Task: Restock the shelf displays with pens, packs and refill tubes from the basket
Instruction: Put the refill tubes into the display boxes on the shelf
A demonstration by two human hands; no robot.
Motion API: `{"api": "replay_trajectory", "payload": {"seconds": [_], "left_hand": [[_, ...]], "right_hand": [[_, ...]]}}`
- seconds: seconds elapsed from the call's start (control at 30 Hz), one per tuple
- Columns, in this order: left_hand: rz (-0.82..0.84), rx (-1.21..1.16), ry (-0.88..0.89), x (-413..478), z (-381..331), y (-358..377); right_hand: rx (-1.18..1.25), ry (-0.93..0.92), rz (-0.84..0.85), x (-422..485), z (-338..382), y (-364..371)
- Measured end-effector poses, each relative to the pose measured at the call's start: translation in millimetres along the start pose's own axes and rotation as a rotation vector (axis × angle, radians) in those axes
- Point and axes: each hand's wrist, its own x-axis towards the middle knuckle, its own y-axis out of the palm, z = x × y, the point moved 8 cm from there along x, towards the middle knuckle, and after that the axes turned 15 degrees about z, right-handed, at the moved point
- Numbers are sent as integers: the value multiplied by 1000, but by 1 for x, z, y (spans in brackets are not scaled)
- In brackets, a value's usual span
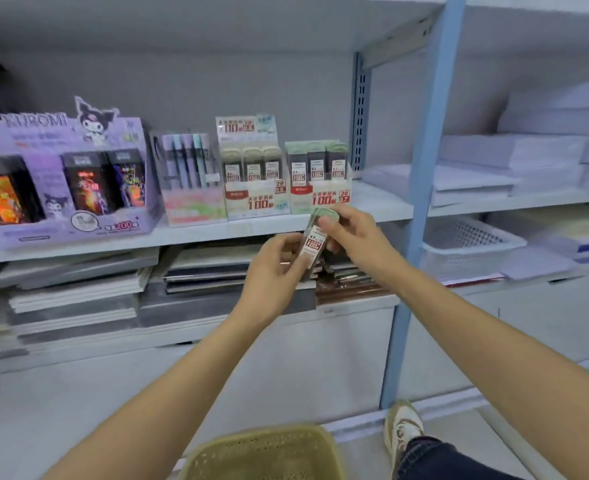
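Green at its cap and clear down its body, the refill tube (312, 242) hangs tilted in the air just in front of the shelf (196, 233) edge, held between both hands. The right hand (355, 233) has its grip closed round the capped top end, thumb laid across the front. The left hand (275, 268) pinches the lower end between thumb and fingertips, so neither grip is slack. A white label with red print on the tube faces me.

On the shelf right behind stands a display box (319, 178) with a row of like tubes, dark-bodied and green-capped, marked 0.7. Just beside it on the left is a second box (253, 171) of tubes with paler caps. Further left comes a clear pack of pastel pens (191, 174), then a big purple cartoon display (64, 178) with dark packs in it.

Under the shelf lie stacks of notebooks (78, 285). A blue post (421, 188) rises just right of the hands. Beyond it are a white basket (470, 244) and piles of white paper (515, 157). Nearest me on the floor is a tan basket (265, 455), its contents out of sight, and a shoe (402, 427) to its right.
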Motion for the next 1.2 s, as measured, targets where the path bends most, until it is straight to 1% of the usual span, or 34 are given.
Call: {"api": "replay_trajectory", "payload": {"seconds": [0.1,0.23,0.33,0.4,0.5,0.63,0.8,0.87,0.97,1.0,1.1,1.2], "left_hand": [[-62,266,69,17,-24,-21],[-45,639,140,42,-42,-35],[-22,853,125,62,-38,-39],[-32,948,101,73,-31,-43],[-34,1078,86,83,-22,-43],[-31,1171,40,91,-12,-41],[-67,1165,51,91,-12,-42],[-71,1168,66,91,-12,-43],[-75,1169,82,90,-12,-43],[-75,1164,83,90,-13,-43],[-77,1160,92,90,-14,-44],[-70,1155,97,90,-14,-45]], "right_hand": [[-48,-49,-90,15,22,-29],[-125,-117,-249,39,46,-72],[-160,-149,-335,58,56,-97],[-166,-166,-359,71,58,-105],[-209,-171,-328,90,55,-103],[-288,-171,-297,105,45,-94],[-344,-210,-221,115,45,-82],[-337,-217,-259,116,47,-87],[-317,-213,-375,115,48,-99],[-317,-213,-383,114,48,-100],[-333,-229,-341,115,51,-96],[-406,-183,-220,122,50,-88]]}}
